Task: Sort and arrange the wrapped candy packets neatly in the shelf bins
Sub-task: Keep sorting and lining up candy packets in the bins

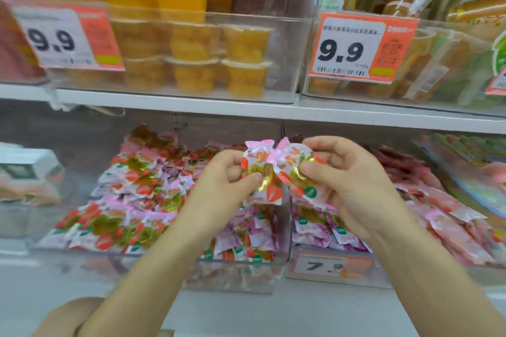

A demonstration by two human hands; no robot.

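pink-white candy packets with red and gold print, orange price tags

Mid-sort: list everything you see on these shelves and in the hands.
bins: several, clear, both shelf rows.
held packets: two, pink-white with red and gold, one per hand.
left pile: many packets, pink-red-gold, lower left bin.
right pile: many packets, pink, lower right bin.
cups: several, orange, upper middle bin.
packs: several, orange-green, upper right bin.
9.9 tags: two, white-orange, upper bin fronts.
7.9 tag: one, white-orange, lower right bin front.
shelf: one, white, between rows.
left hand: pinches one packet.
right hand: pinches the other.
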